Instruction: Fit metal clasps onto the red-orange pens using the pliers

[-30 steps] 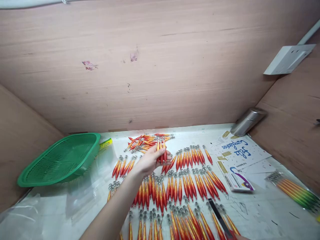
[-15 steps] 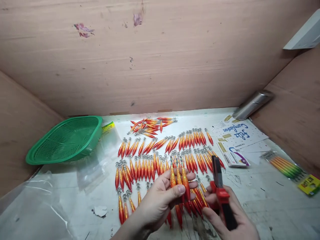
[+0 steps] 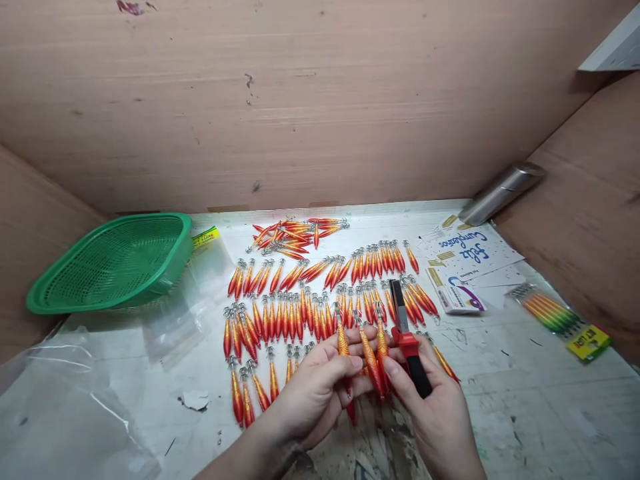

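Observation:
My left hand (image 3: 317,390) is closed on red-and-orange fishing lures (image 3: 369,357), three of them fanned across the fingers with their wire hook crowns upward. In my right hand (image 3: 443,413) are pliers (image 3: 407,343) with red-and-black handles, jaws pointing up and away. The right thumb also presses on the rightmost lure, close to the left fingertips. Beyond both hands, rows of matching lures (image 3: 285,317) lie on the white tabletop, hooks toward the far side. My hands hide part of the nearest row.
A green plastic basket (image 3: 175,260) stands at the left, beside clear plastic bags (image 3: 173,327). At the far back is a loose lure pile (image 3: 293,237). To the right are printed cards (image 3: 473,253), a metal cylinder (image 3: 500,193) and a lure pack (image 3: 555,313). Wooden walls surround the table.
My right hand has moved left with the pliers, and its thumb now touches the held lures. Those lures have spread apart. The whole view has shifted slightly.

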{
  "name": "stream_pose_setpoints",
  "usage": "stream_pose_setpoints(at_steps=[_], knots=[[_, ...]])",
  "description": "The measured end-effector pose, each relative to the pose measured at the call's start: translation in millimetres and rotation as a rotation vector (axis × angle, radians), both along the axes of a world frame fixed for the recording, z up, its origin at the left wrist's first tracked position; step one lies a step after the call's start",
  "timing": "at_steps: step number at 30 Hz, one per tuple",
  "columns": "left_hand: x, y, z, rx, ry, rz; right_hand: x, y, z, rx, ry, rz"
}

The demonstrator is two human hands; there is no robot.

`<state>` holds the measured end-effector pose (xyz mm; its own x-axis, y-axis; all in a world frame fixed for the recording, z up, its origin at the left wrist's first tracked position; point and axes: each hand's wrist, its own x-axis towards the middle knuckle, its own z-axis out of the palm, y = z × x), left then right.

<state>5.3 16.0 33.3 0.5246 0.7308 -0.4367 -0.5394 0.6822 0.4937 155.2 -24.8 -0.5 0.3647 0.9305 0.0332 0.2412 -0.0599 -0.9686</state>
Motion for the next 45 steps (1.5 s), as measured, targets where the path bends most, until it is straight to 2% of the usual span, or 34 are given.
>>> stream_pose_setpoints(at_steps=[8, 19, 26, 32, 39, 45], knots=[[-1, -4, -9.4, 0.005, 0.087, -0.069, 7, -6, -14.9, 0.025, 0.135, 0.105], [-3, -6, -8.4, -0.05, 0.017, -0.081, 4, -8, -21.3, 0.049, 0.203, 0.071], [1, -8, -8.4, -0.077, -0.042, -0.085, 2, -7, -14.6, 0.01, 0.229, -0.001], [0, -10, -7.2, -0.042, 0.005, -0.11, 10, -12, -14.4, 0.013, 0.208, -0.032], [4, -8, -7.0, 0.039, 0.157, -0.021, 11, -11, -7.4, -0.032, 0.235, -0.066], [3, -8, -5.5, 0.02, 0.115, 0.073, 8, -11, -7.5, -0.02, 0.296, -0.031]])
